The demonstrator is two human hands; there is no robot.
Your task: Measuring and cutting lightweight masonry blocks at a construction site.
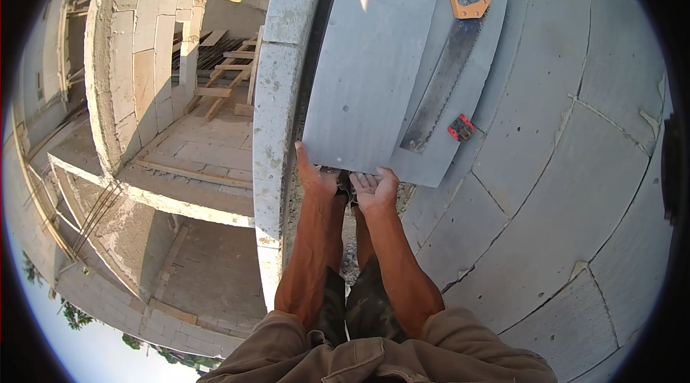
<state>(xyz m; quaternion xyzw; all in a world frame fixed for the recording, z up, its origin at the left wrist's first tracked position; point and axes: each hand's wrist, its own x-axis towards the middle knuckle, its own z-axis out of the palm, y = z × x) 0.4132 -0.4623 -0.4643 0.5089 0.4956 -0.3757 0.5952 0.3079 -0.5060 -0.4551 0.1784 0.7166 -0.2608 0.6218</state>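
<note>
Gripping the near edge of the grey block (370, 60) with left hand (314, 178) and right hand (375, 189); risking tipping it over the wall (277, 110), fingers slipping.

Open-air building site, upper level, hard sunlight, sharp shadows. Grey block floor (575, 189) right, joints visible, chips at edges. Low grey block wall (277, 110) down centre, near to far. Left of wall, drop to lower levels: pale block walls (144, 45), concrete ledge (180, 192), wooden pallet (223, 74) and ladder-like timber frame (215, 88) lying below. Far left, unfinished block structure. Sky and treetops (75, 315) near left. Gravel (350, 257) at wall foot.
</note>
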